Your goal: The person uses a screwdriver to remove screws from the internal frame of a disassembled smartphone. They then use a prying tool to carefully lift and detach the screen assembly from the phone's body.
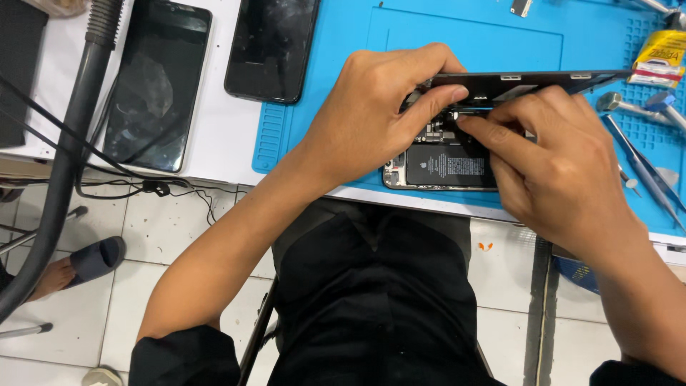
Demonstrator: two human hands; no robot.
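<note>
Left hand (pixel 371 107) pinches the lifted screen panel (pixel 529 80), propping it open like a lid so the opened phone (pixel 443 168) underneath stays reachable; right hand (pixel 557 164), fingertips pressed together, works its connectors. Tweezers (pixel 643 168) lie at three o'clock on the blue mat (pixel 336 43)

Opened phone (pixel 443 166) on the mat (pixel 457 36) at the table's (pixel 221 136) near edge, its lifted screen (pixel 532 80) behind it. Left hand (pixel 375 107) and right hand (pixel 554 164) meet above it. Two phones (pixel 157 86) (pixel 271 46) lie to the left; tweezers (pixel 643 168) to the right.
</note>
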